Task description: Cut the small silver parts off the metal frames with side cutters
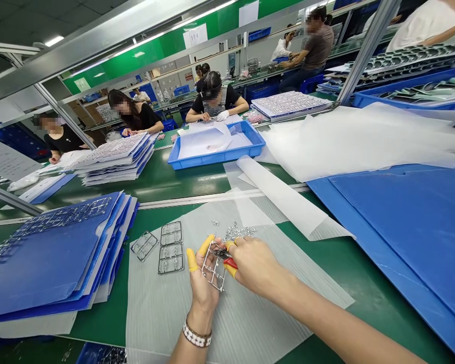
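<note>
In my left hand [203, 283], which wears yellow finger cots, lies a chrome plastic sprue frame [215, 275] with small parts on its bars. My right hand [256, 263], also with yellow finger cots, is closed round red-handled nippers [230, 262]. Their dark jaws are at the upper part of the frame; whether they are cutting I cannot tell. Just beyond my hands a pile of small chrome pieces [237, 231] is scattered on a translucent white sheet [250, 323]. More sprue frames [171, 247] rest on the sheet's left side, one of them tilted [144, 246].
Left stands a stack of blue sheets [60, 247] bearing more frames. Blue boards [402, 217] lie at right beside a rolled white sheet [288, 197]. Across the bench are a blue tray [216, 159], a stack of loaded sheets [114, 162] and several people at work.
</note>
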Demonstrator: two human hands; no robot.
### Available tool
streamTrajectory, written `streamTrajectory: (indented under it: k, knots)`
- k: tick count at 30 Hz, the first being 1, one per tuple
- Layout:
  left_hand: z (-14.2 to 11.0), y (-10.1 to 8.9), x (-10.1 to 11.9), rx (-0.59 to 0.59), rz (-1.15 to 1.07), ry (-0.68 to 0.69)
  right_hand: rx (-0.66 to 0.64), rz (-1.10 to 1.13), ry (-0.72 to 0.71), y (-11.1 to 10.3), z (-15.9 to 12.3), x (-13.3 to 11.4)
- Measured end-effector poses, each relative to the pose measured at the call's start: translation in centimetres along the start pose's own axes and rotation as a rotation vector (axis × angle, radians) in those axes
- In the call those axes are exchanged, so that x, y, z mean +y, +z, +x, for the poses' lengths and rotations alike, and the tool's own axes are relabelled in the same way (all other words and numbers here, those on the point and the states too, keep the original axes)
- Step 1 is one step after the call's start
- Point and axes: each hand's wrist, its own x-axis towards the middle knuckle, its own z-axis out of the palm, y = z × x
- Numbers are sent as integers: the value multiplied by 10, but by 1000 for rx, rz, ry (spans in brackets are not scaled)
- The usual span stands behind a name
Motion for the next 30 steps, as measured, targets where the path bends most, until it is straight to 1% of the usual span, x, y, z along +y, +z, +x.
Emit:
streamTrajectory:
  k: [6,12,18,22,26,30]
  knots:
    - [0,0,0,-15,8,13,-30,-22,2,-4,0,-2]
    - [-1,0,1,-17,3,9,-16,-35,-8,-2,1,-1]
    - [-2,0,0,-13,31,5,-32,-15,-18,-1,1,-2]
    - [0,-2,3,-14,37,13,-7,-36,-21,1,-2,1]
    - [3,-3,9,8,-20,-4,8,-66,14,6,-10,6]
    - [6,-4,13,19,-107,-58,-9,-69,25,12,-15,7]
